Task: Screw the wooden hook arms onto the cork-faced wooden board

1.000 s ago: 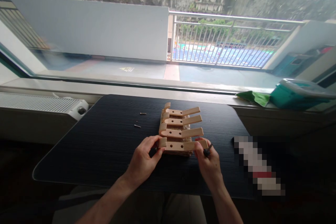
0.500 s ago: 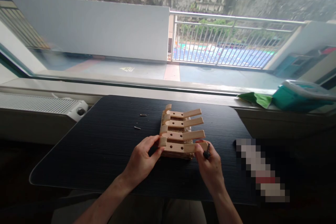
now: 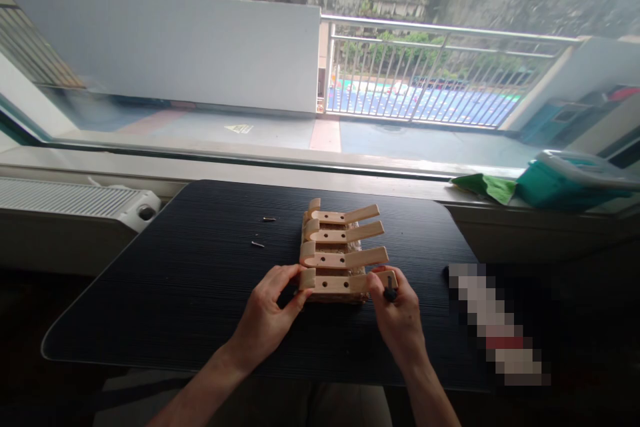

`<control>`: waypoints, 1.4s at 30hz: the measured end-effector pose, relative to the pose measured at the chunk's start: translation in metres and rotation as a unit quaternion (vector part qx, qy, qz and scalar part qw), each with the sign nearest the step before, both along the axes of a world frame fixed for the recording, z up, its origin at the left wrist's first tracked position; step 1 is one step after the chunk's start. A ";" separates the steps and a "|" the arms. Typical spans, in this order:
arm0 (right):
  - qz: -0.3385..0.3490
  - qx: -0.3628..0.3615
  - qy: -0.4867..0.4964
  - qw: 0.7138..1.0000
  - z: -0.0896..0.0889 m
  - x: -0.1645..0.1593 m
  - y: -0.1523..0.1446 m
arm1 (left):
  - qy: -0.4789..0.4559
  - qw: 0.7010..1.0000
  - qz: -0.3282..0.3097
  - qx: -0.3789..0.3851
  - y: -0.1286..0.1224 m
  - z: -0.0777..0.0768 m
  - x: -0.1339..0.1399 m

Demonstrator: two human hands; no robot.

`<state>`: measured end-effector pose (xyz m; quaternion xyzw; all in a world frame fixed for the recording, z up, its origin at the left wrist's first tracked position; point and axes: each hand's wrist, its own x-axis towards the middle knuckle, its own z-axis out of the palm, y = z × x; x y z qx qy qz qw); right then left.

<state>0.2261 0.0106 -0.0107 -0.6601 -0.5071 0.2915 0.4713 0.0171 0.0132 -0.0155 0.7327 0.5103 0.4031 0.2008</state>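
Several pale wooden hooks, each with two dark holes and an upturned end, lie side by side across a rough brown block (image 3: 333, 300). My left hand (image 3: 273, 300) has thumb and fingers closed on the left end of the nearest wooden hook (image 3: 335, 283). My right hand (image 3: 397, 300) pinches that hook's right end, its thumb on top. A small black-handled tool (image 3: 390, 292), its kind unclear, is also in my right hand, its thin shaft pointing up. The farther hooks, such as the third wooden hook (image 3: 333, 259), are untouched by my right hand.
Two loose screws, a far screw (image 3: 269, 219) and a near screw (image 3: 257, 244), lie on the black table (image 3: 165, 280) left of the block. A window sill behind holds a green cloth (image 3: 487, 187) and a teal box (image 3: 555, 183). A radiator (image 3: 95, 203) stands left.
The nearest hook has shifted slightly towards me and right relative to the others. The black-handled tool has turned a little in my right hand. Both hands keep their hold.
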 end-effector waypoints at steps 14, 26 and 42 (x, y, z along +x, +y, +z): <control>-0.010 0.014 -0.022 1.000 -0.001 0.000 -0.002 | 0.000 1.000 0.013 -0.016 -0.005 0.006 0.003; -0.008 0.023 -0.021 0.999 -0.004 -0.002 -0.003 | -0.008 0.999 0.030 -0.023 -0.005 0.002 0.002; -0.016 0.024 -0.034 0.999 -0.002 -0.004 -0.005 | 0.261 0.944 0.199 -0.037 0.039 0.003 -0.076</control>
